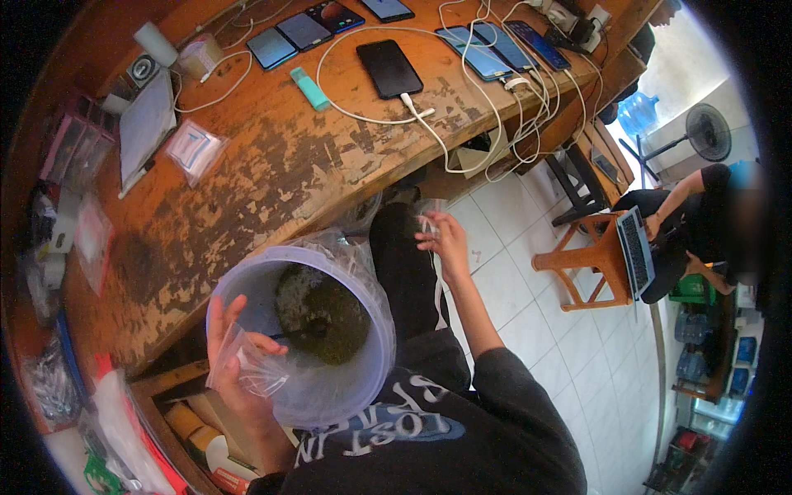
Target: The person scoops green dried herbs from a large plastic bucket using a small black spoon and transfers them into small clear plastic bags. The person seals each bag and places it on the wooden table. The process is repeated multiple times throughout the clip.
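A pale lilac plastic bucket (381, 318) rests tilted against my lap, with a mound of dark green-brown loose material (330, 309) inside. My left hand (239, 363) is at the bucket's near left rim, fingers closed on a small clear plastic bag (260, 371). From near its fingertips a thin dark stick-like thing (289, 335) runs to a hollow in the mound; whether the hand touches it I cannot tell. Out to the right of the bucket, above my leg, my right hand (445, 242) has bent fingers around a bit of clear plastic (427, 213).
Along the worn wooden desk (272, 177) lie several phones, a black one (389, 68) among them, with tangled white cables (528, 107). A small clear packet (195, 152) is nearer. To the right, a person (701, 223) sits with a laptop (635, 247) by an orange stool (577, 260).
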A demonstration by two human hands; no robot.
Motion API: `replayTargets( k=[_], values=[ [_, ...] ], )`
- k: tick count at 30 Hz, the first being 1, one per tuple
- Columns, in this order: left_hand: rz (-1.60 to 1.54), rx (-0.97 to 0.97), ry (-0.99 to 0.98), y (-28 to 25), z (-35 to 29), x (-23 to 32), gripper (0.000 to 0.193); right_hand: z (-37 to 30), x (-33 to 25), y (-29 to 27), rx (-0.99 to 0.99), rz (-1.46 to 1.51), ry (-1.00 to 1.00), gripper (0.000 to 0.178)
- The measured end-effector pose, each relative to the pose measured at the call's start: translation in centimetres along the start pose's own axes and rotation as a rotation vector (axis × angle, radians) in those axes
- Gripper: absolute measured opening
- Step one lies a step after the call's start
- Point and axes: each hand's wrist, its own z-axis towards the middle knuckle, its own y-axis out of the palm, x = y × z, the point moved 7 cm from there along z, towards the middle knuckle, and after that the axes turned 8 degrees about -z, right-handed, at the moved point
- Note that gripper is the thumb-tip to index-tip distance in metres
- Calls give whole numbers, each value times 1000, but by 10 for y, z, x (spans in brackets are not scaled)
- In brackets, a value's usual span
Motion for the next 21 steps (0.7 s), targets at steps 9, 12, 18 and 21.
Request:
replayTargets(
  k=[9,12,18,21],
  values=[
    [-75,49,-41,-35,-2,3,89,112,34,126,-68,-871,-796,25],
    [-27,87,-110,-32,-3,6,74,136,56,142,-48,-1036,-773,33],
    [62,164,-137,-42,-8,3,61,49,20,102,-35,-993,-667,20],
    [162,96,-167,-39,-6,-1,59,-15,-16,62,3,-692,-472,13]
  ],
)
